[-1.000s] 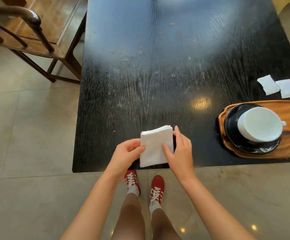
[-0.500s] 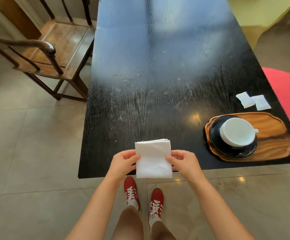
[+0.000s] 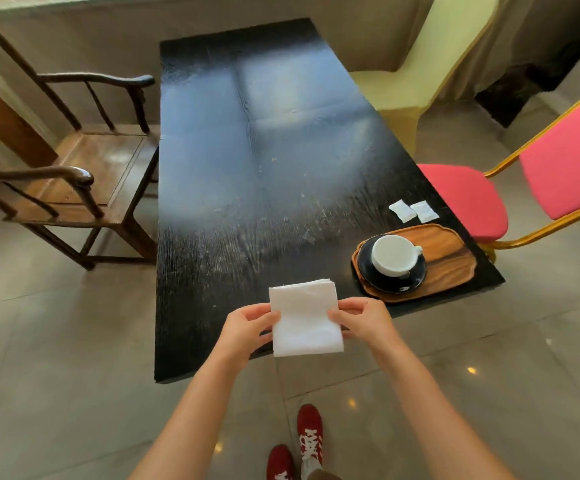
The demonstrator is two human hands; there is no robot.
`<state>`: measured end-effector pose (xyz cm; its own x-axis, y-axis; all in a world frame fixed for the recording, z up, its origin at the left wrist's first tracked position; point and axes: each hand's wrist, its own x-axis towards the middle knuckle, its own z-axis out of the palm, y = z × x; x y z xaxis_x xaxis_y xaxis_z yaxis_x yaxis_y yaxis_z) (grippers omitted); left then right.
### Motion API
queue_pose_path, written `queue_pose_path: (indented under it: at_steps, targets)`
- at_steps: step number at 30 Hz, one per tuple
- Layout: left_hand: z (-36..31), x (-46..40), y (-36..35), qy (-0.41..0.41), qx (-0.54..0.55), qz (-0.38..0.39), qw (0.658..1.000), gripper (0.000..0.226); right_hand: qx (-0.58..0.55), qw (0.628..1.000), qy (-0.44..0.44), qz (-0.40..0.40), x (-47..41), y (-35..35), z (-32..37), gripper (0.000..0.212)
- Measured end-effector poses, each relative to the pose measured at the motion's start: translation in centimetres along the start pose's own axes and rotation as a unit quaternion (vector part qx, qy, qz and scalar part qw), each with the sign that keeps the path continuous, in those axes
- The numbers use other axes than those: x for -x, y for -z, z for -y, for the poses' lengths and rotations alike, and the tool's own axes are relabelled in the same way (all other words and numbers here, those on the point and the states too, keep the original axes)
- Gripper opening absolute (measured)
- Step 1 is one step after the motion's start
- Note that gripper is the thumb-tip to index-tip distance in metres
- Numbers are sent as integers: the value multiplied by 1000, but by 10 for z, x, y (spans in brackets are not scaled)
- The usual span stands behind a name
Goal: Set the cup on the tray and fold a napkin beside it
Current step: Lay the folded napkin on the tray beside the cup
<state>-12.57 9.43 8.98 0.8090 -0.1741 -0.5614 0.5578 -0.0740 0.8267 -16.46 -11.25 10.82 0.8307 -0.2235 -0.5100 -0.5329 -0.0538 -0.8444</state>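
Note:
A folded white napkin (image 3: 304,317) is held over the near edge of the black table (image 3: 247,161). My left hand (image 3: 245,329) pinches its left side and my right hand (image 3: 363,320) pinches its right side. To the right, a wooden tray (image 3: 451,261) lies at the table's near right corner. On the tray's left half sits a dark saucer (image 3: 390,277) with a white cup (image 3: 394,252) on it, handle pointing right. The napkin is well left of the tray and apart from it.
Two small white packets (image 3: 413,211) lie on the table just beyond the tray. A brown wooden armchair (image 3: 73,174) stands left of the table. A pink chair with a gold frame (image 3: 510,192) stands right, and a pale yellow covered chair (image 3: 416,60) further back.
Both hands now hold the napkin by its sides, raised over the table's near edge. The camera has pulled back and tilted up, so more of the table and chairs shows.

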Motion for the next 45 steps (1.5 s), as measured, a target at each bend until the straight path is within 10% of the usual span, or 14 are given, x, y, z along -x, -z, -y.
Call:
queue_pose_path:
  at_steps: [16,32,45]
  targets:
    - [-29,29,-153,-21,-11,125,992,23,-50,997,28,-45,33,160,-11,21]
    - [-24,-6,-338,-122,-79,-194,970,6,15,999,24,22,-39,319,-4,12]
    - [-36,-92,-395,-110,-170,-127,971,32,65,998,-14,-10,-160,343,6,13]
